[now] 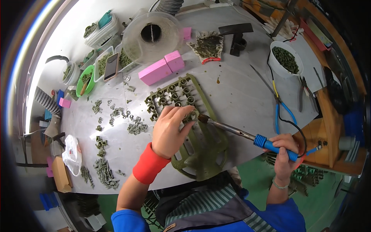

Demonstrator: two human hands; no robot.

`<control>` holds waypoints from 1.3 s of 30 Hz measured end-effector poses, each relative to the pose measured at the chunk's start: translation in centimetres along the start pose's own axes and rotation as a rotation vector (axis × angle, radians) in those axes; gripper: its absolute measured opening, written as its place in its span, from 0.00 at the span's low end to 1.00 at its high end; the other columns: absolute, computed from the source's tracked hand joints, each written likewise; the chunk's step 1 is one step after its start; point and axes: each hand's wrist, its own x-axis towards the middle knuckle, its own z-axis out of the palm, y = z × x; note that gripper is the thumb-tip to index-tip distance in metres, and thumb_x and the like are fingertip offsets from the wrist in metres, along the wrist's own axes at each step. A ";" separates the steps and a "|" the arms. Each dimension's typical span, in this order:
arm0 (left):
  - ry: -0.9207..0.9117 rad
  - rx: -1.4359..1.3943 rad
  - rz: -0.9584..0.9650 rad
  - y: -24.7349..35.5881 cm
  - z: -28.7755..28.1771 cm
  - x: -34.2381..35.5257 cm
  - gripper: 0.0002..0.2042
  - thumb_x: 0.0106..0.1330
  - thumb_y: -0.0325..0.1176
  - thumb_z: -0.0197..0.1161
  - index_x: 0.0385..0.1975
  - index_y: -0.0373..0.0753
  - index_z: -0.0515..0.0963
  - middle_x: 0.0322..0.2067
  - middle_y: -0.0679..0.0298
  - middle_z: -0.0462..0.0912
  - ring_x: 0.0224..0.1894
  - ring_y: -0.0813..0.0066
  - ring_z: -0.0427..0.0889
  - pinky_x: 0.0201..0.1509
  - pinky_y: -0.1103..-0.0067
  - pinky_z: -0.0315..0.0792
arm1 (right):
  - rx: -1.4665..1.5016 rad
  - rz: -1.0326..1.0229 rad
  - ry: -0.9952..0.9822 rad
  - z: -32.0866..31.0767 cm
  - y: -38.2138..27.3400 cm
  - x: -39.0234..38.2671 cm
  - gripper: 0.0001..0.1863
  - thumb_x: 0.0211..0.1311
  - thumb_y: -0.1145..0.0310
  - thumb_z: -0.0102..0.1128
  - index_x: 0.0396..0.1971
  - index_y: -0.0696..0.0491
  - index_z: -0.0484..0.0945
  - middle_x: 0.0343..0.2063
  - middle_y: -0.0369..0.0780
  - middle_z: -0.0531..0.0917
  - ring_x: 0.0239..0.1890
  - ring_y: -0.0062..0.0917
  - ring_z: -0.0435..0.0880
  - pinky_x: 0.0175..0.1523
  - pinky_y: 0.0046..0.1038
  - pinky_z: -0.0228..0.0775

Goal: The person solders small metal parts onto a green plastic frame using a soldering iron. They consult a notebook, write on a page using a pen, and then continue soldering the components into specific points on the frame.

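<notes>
By the worktop's (pixel 241 81) near edge lies a green slotted frame (pixel 198 162); the left hand (pixel 170 129) bends over its sockets (pixel 172 89), its grip unclear. The right hand (pixel 284 152) grips a soldering iron (pixel 239 131), whose black cord (pixel 305 140) crosses blue-handled pliers (pixel 277 101) near the right edge. Pink blocks (pixel 155 73) crowd the frame's far end; loose green pieces (pixel 105 174) litter the left.

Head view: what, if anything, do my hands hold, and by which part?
Right hand: soldering iron, by its blue handle. Left hand: at the green slotted frame; whether it grips anything can't be told.
</notes>
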 end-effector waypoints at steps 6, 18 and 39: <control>0.148 0.304 0.113 -0.1 1.7 0.8 0.16 0.54 0.31 0.72 0.44 0.43 0.82 0.40 0.66 0.84 0.49 0.64 0.76 0.52 0.68 0.67 | -0.003 0.007 -0.014 1.0 0.9 -0.3 0.09 0.62 0.74 0.55 0.34 0.66 0.79 0.38 0.50 0.79 0.32 0.33 0.84 0.35 0.33 0.88; 0.113 0.330 0.115 -1.3 2.8 1.7 0.15 0.54 0.30 0.72 0.43 0.42 0.83 0.41 0.67 0.85 0.48 0.64 0.76 0.52 0.68 0.65 | 0.017 0.015 -0.028 2.7 2.1 0.2 0.07 0.61 0.77 0.56 0.35 0.64 0.80 0.38 0.50 0.79 0.33 0.34 0.85 0.40 0.35 0.87; -0.348 0.102 0.270 1.4 -2.9 -10.9 0.18 0.55 0.44 0.74 0.39 0.39 0.82 0.30 0.64 0.79 0.30 0.66 0.80 0.34 0.71 0.76 | -0.073 0.023 0.341 -3.6 1.8 -1.4 0.10 0.69 0.72 0.46 0.34 0.64 0.73 0.35 0.49 0.78 0.26 0.30 0.80 0.29 0.28 0.81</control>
